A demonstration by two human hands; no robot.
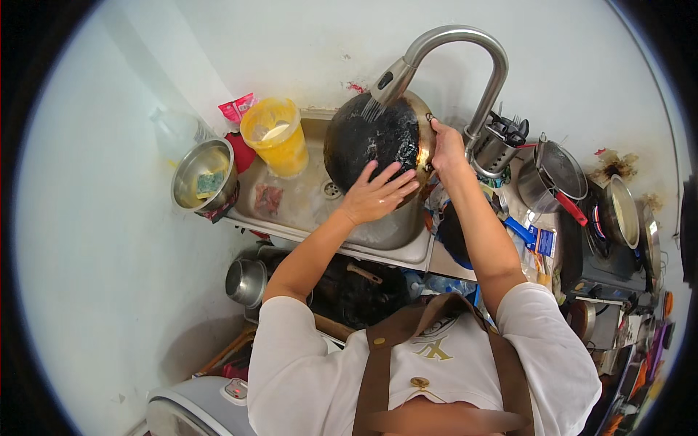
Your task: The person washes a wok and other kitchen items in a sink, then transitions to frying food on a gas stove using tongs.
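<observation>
A round metal pan (376, 147) with a blackened underside is tilted up over the sink (305, 218), its outer bottom facing me. My right hand (450, 146) grips it at the riveted edge on the right. Spread flat, my left hand (379, 196) touches the lower part of the blackened surface with fingers apart. Water runs from the faucet's spray head (390, 82) onto the top of the pan. In the sink's left part stands a yellow-stained plastic tub (278, 141). A reddish packet or cloth (268, 199) lies on the sink floor, left of the drain (331, 189).
A steel bowl (230, 188) with a green and yellow sponge (210, 184) stands left of the sink. A cutlery holder (492, 155), a saucepan (537, 188) with a red-handled strainer and a blue-handled utensil (518, 229) crowd the right side. Pots sit below.
</observation>
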